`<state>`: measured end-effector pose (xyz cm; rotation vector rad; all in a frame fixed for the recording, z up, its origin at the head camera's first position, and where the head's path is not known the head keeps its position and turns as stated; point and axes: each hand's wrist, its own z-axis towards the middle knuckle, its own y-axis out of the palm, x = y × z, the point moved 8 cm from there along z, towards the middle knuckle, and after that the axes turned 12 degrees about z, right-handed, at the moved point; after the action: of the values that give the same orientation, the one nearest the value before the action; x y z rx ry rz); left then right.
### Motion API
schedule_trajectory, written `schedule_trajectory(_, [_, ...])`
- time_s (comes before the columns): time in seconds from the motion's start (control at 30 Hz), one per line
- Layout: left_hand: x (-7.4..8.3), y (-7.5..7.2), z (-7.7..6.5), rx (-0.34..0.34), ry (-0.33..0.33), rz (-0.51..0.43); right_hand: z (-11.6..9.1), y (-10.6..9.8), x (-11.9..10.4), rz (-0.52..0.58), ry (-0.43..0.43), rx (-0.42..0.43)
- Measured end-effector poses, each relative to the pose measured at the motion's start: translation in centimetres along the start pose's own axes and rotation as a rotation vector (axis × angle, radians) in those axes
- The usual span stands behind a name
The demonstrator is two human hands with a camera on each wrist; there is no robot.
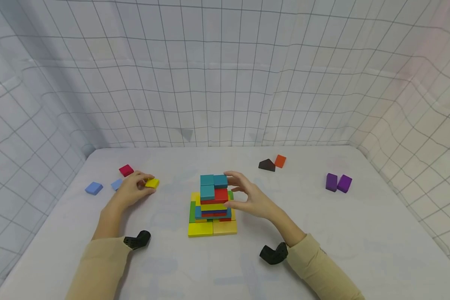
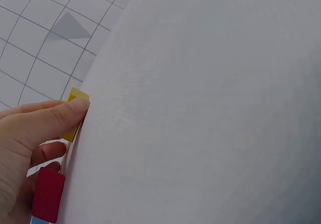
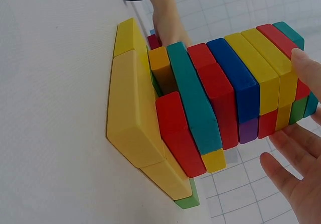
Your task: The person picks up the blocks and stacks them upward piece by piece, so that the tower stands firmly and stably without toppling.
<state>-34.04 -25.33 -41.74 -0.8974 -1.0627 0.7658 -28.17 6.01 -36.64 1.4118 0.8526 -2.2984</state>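
Observation:
My left hand (image 1: 132,189) pinches a small yellow block (image 1: 152,183) between thumb and fingertips, low over the table. In the left wrist view, a dark red block (image 2: 48,195) lies close beside that hand's lower fingers. At the centre stands a stepped tower of coloured wooden blocks (image 1: 213,207), with teal blocks (image 1: 207,192) on top. Against its upper right side is my right hand (image 1: 252,201), thumb and fingers spread and loosely bent. The right wrist view shows its thumb at a red block (image 3: 278,40) near the top; whether all its fingers touch is unclear.
Light blue blocks (image 1: 94,188) lie at the left of the white table (image 1: 180,275). Behind the tower to the right are a dark brown block (image 1: 267,165) and an orange block (image 1: 280,161). Two purple blocks (image 1: 331,182) lie farther right. A gridded white curtain (image 1: 225,75) surrounds the table.

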Motion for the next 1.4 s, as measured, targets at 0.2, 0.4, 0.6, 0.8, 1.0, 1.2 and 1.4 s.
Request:
schedule_trajectory(0.2, [0.6,-0.1,-0.1,0.031,-0.014,-0.017,0.0,0.3,-1.6,0.019,0.035,0.001])
schedule_trajectory(0.4, [4.7,-1.2,0.3,0.157,0.042,-0.073,-0.1,0.6,-3.5,0.016,0.035,-0.001])
schedule_trajectory(0.6, [12.6,-3.9,-0.1,0.343,0.195,-0.230,-0.1,0.6,-3.6,0.010,0.019,-0.005])
schedule_trajectory(0.8, [19.8,-4.7,-1.2,0.337,0.364,-0.348,0.0,0.5,-3.8,0.013,0.004,-0.011])
schedule_trajectory(1.0, [23.6,-3.3,-2.1,0.289,0.457,-0.280,0.1,0.4,-2.6,0.001,-0.034,-0.017])
schedule_trajectory(1.2, [24.4,-2.4,-2.2,0.348,0.478,-0.141,0.0,0.2,-0.8,-0.031,-0.038,-0.018])
schedule_trajectory(1.4, [24.1,-2.1,-2.3,0.387,0.471,-0.071,0.0,0.4,-3.0,-0.006,-0.043,-0.022])
